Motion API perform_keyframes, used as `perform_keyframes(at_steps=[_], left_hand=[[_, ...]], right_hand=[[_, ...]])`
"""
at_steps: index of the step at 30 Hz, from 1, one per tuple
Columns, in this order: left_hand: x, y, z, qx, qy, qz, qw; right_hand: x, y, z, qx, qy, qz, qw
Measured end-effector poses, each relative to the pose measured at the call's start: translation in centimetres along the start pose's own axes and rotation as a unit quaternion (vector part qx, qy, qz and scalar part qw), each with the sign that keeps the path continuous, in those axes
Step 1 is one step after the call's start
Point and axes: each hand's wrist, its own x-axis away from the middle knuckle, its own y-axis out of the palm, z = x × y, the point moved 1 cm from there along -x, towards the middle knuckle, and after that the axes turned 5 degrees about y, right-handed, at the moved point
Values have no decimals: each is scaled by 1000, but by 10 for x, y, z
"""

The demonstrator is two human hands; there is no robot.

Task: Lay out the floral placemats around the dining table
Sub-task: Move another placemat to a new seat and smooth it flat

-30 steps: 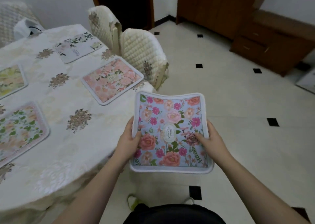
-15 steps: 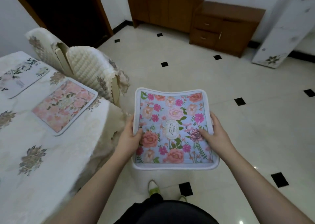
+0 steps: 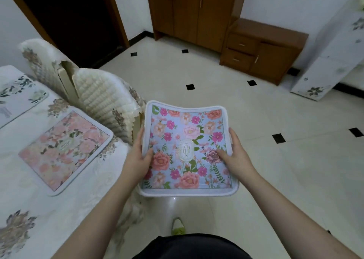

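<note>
I hold a blue floral placemat [image 3: 187, 146] with a white border in front of me, over the floor and just right of the dining table [image 3: 23, 195]. My left hand [image 3: 138, 157] grips its left edge and my right hand [image 3: 235, 157] grips its right edge, thumbs on top. A pink floral placemat [image 3: 65, 151] lies flat on the table near its right edge. A white placemat with dark leaves [image 3: 17, 101] lies farther back on the table, cut off by the frame's left side.
Two chairs with quilted cream covers [image 3: 102, 99] stand at the table's right side, just left of the held mat. A wooden cabinet [image 3: 262, 51] and wardrobe line the far wall. Tiled floor [image 3: 275, 170] spreads to the right. A white floral panel [image 3: 331, 57] leans at far right.
The view has swung right: the table slid left and most placemats on it left the frame. The blue placemat stays held in both hands in front of me.
</note>
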Motion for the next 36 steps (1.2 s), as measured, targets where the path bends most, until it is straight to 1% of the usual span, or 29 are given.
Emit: perform_keyframes(at_steps=[5, 10, 13, 17, 21, 23, 26, 30, 36], left_hand=[[-54, -24, 0, -10, 13, 1, 1000], [-106, -19, 16, 25, 20, -13, 999], [-136, 1, 29, 33, 19, -34, 999], [-178, 36, 49, 33, 22, -42, 998], [-220, 81, 84, 19, 29, -48, 998], [-241, 100, 102, 39, 16, -59, 997], [-270, 119, 123, 99, -4, -70, 993], [-299, 128, 138, 119, -11, -47, 992], [-333, 108, 123, 109, -47, 6, 993]], right_hand=[[-51, 9, -26, -3, -7, 2, 1000], [-92, -13, -36, -23, -9, 13, 1000], [-121, -36, -32, -30, 5, 18, 999], [-162, -68, -18, -30, 14, 21, 999], [-210, -113, 1, -31, 41, 16, 999], [-231, -137, 5, -25, 39, 18, 999], [-265, -163, 9, -15, 33, 14, 999], [-308, -170, 6, -5, 26, 23, 999], [-361, -141, -17, -24, 11, -2, 1000]])
